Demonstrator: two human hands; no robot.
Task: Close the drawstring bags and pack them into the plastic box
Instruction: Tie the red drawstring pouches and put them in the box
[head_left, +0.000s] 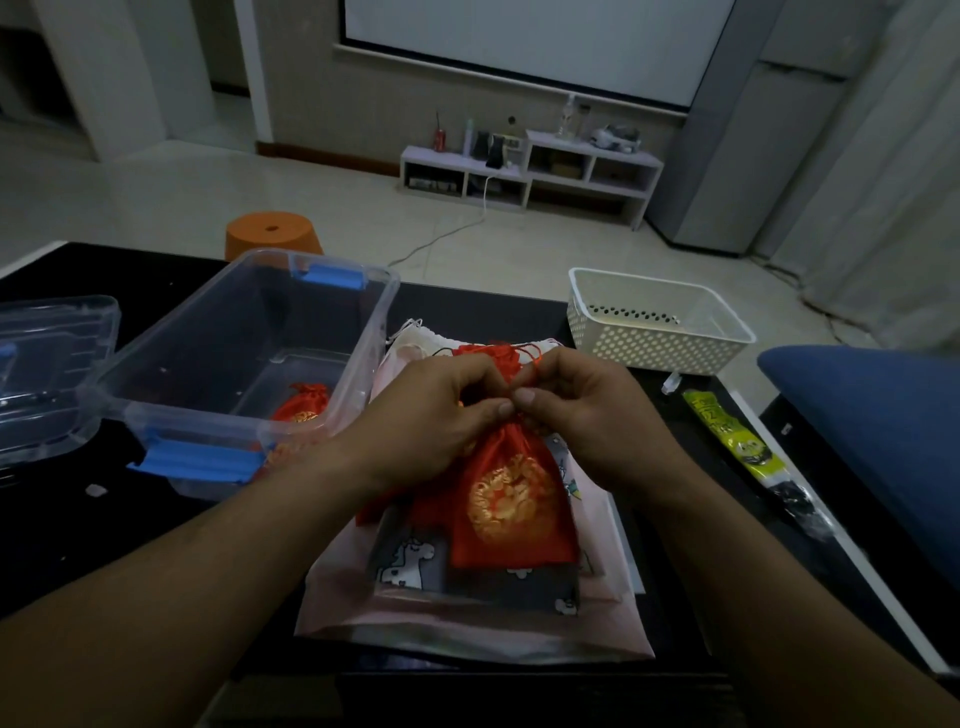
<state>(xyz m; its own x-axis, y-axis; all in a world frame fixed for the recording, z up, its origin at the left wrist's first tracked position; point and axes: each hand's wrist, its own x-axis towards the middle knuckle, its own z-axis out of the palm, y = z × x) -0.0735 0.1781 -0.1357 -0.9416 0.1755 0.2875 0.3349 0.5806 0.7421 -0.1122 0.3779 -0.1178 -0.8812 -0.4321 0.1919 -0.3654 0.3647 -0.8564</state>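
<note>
I am looking into a living room in a home. At 12 o'clock a big white screen (519, 36) hangs above a low white shelf (530, 169) with bottles (569, 114). An orange stool (272, 236) sits at 11 o'clock, a curtain (883, 182) at 2 o'clock.

Dim, bluish indoor light, brightest on the floor (156, 197) and the screen (519, 41) ahead. The black table (52, 545) swallows detail (its near edge is murky). Wide-angle bending curves the edges; faint sheen on the clear box (197, 415).
</note>
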